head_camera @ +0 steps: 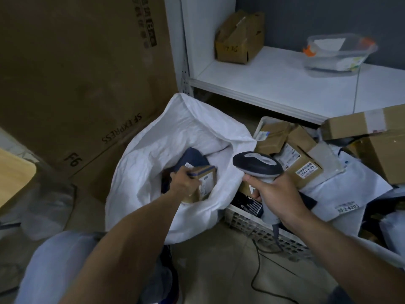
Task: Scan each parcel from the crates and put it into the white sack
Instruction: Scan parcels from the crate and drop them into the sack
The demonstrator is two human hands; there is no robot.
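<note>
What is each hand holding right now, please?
Left hand: grips a small cardboard parcel in the mouth of the white sack.
Right hand: grips the barcode scanner.

Centre of the frame: plain white sack [151,154], dark navy parcel [192,157] inside, beside it a brown cardboard box [208,183] with a white label and a blue stripe. Right of centre: scanner [258,165] in black and light grey. Lower right: pale grey crate [247,222] with a grid of small holes, brown boxes [304,172] with white printed labels, white mailers [350,183]. Upper left: brown carton [76,73], black lettering. Upper right: white shelf [285,84], clear tub [339,55] with orange clips, dark grey wall [328,16].
</note>
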